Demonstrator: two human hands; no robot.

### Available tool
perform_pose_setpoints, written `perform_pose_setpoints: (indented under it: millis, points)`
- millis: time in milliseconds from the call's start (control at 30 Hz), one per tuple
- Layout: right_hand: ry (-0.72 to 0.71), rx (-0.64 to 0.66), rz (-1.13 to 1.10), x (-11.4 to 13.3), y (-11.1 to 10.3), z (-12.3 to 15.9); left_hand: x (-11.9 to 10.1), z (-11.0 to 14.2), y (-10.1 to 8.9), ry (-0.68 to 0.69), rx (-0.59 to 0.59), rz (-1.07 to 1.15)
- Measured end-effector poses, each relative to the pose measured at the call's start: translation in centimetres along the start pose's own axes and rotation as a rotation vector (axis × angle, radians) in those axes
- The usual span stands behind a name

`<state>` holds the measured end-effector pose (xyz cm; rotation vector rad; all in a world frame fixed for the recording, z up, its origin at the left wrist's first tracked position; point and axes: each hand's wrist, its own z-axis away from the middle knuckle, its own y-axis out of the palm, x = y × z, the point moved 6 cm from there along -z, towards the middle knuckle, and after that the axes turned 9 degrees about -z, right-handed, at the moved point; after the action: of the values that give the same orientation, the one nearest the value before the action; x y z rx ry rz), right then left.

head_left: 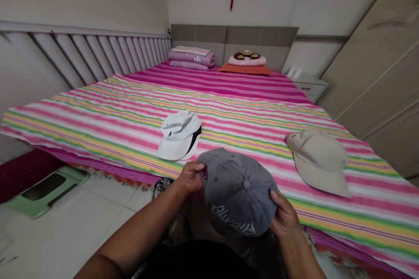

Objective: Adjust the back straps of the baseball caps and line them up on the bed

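Observation:
A grey baseball cap (240, 187) with white stitched lettering on its front is held up over the bed's near edge, its crown facing me. My left hand (192, 177) pinches its left side, thumb on top, beside a small dark red mark. On the opposite side my right hand (284, 213) grips the rim, fingers mostly hidden behind the cloth. A white cap (180, 133) with a dark stripe and small dark logo lies on the bed, just beyond my left hand. To the right rests a beige cap (319, 161), its brim toward me.
The bed has a striped cover (98, 113). Folded purple bedding (191, 58) and a pink and orange stack (246, 65) lie by the headboard (262, 37). A green stool (49, 192) stands on the floor at left, and a nightstand (310, 87) beyond the bed at right.

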<state>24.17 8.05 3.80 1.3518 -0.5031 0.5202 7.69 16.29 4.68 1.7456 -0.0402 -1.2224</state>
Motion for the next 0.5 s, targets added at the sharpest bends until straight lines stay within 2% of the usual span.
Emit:
perform_pose_setpoints:
  millis: [133, 333, 500]
  points:
    - [0.051, 0.034, 0.017, -0.5, 0.1, 0.4, 0.0, 0.0, 0.4, 0.029, 0.031, 0.006]
    - [-0.026, 0.061, -0.054, 0.2, 0.0, 0.7, 0.1, 0.1, 0.9, 0.002, 0.028, -0.007]
    - [-0.014, 0.107, -0.012, 0.3, 1.0, 0.9, 0.5, 0.4, 0.5, -0.056, 0.045, -0.017]
